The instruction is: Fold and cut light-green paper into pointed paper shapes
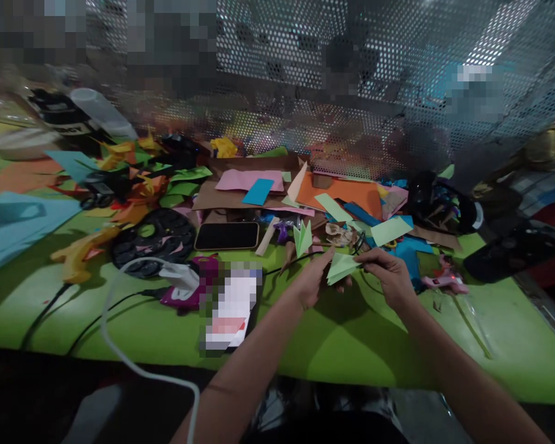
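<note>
A piece of folded light green paper (341, 266) is held between my two hands above the green table. My left hand (315, 280) grips its left side, with some fingertips showing under the paper. At its right edge, my right hand (388, 274) pinches the paper between thumb and fingers. Just beyond my left hand stands a second folded light green paper (302, 238), pleated and upright. Flat light green strips (391, 229) lie among other paper behind my right hand.
Left of my forearm lie a lit phone (231, 308), a magenta power adapter (185, 293) with cables and a yellow glue gun (81, 254). A dark phone (227, 236) lies behind them. A pink glue gun (446, 280) rests at right. A perforated metal panel (379, 74) rises behind the table.
</note>
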Demonstrator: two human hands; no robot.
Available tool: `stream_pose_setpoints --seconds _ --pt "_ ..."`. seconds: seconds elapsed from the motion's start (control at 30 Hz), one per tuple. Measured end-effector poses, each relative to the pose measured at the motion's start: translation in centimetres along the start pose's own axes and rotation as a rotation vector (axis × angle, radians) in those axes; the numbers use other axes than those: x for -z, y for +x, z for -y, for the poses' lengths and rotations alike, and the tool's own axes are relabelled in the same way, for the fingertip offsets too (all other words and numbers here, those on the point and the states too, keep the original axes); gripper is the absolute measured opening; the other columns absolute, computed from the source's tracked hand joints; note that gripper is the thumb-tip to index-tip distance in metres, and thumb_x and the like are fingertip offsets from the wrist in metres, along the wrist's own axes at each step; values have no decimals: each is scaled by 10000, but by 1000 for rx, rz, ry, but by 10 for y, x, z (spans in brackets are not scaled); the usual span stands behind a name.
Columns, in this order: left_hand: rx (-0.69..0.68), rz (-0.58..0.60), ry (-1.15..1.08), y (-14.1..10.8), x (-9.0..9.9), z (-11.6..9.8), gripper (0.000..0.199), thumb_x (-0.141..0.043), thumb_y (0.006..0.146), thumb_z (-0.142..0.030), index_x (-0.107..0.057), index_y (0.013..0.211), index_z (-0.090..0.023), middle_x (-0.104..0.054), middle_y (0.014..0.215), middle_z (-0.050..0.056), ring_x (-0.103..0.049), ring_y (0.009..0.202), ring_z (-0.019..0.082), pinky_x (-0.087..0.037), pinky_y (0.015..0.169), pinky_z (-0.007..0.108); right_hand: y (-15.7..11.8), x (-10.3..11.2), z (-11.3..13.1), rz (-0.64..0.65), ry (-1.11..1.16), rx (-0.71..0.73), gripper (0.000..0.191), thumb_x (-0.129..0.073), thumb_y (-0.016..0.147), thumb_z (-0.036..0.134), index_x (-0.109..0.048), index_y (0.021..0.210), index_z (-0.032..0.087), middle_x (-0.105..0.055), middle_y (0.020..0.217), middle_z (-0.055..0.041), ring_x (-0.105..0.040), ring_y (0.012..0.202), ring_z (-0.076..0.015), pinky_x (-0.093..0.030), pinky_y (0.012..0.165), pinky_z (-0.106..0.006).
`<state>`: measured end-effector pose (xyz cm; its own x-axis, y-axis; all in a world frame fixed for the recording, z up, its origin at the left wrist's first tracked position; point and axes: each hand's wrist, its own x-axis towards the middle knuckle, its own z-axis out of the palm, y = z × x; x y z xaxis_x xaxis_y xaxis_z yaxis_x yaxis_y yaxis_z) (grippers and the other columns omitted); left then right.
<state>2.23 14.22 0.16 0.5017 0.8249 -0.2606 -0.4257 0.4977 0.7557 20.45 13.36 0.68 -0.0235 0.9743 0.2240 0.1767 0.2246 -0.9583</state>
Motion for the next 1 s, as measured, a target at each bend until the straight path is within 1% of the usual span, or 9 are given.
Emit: stream_pose_setpoints --seconds 0.1,0.2,0.3,0.37,0.43,0.53,0.63,0.87,1.0 --pt "10 -22 68 -3 0 0 293 -617 898 -408 -601 1001 -135 -635 650 23 -570 529 111 -427 458 196 0 -1 1 -4 -95 73 118 -659 753 253 -773 781 255 -684 764 -20 -594 758 -193 -463 743 -337" --pt "7 -15 141 -4 1 1 294 -696 847 -355 -568 1029 -163 -611 663 -12 -538 530 85 -388 466 180 0 -2 0 -9 -115 67 143 -650 775 261 -769 853 252 -707 839 -29 -608 805 -199 -469 762 -337" --pt "-13 20 174 -3 3 2 343 -715 823 -386 -538 1017 -166 -592 658 -25 -513 521 75 -377 469 181 0 -2 -3 -35 -3 -45 186 -687 742 280 -745 913 234 -713 855 -27 -599 761 -181 -462 682 -299" --pt "-28 42 186 -2 3 3 371 -712 815 -411 -520 1018 -166 -593 652 -26 -503 512 78 -376 464 189 1 -3 -4 -56 60 -96 174 -723 703 294 -732 861 221 -696 788 -20 -577 705 -167 -451 638 -283" --pt "-41 59 205 -2 2 2 377 -694 818 -435 -508 1010 -169 -600 645 -22 -490 498 82 -363 452 195 2 -3 -3 -76 93 -111 148 -746 676 298 -726 798 217 -675 728 -10 -559 671 -156 -445 623 -277" --pt "-47 64 242 -3 2 2 341 -675 824 -440 -500 957 -180 -579 629 -33 -467 484 73 -333 447 191 2 -4 -1 -94 131 -123 138 -767 657 296 -739 769 220 -669 699 -3 -548 650 -143 -435 611 -268" --pt "-53 65 244 -2 2 2 326 -680 818 -430 -491 921 -185 -539 621 -52 -443 488 60 -307 453 181 2 -5 0 -100 166 -141 157 -784 642 302 -757 773 220 -683 707 -10 -555 649 -145 -440 609 -272" --pt "-48 58 199 1 4 5 434 -732 762 -477 -503 984 -183 -488 630 -64 -412 513 56 -234 451 170 1 -4 -2 -110 208 -156 147 -797 640 286 -781 774 229 -702 707 -9 -569 654 -140 -451 618 -265" --pt "-78 16 179 0 2 4 404 -720 760 -455 -506 967 -181 -462 609 -65 -375 509 58 -192 450 172 4 -2 -1 -68 251 -186 190 -789 675 331 -795 842 241 -730 802 -22 -587 666 -143 -484 652 -287"
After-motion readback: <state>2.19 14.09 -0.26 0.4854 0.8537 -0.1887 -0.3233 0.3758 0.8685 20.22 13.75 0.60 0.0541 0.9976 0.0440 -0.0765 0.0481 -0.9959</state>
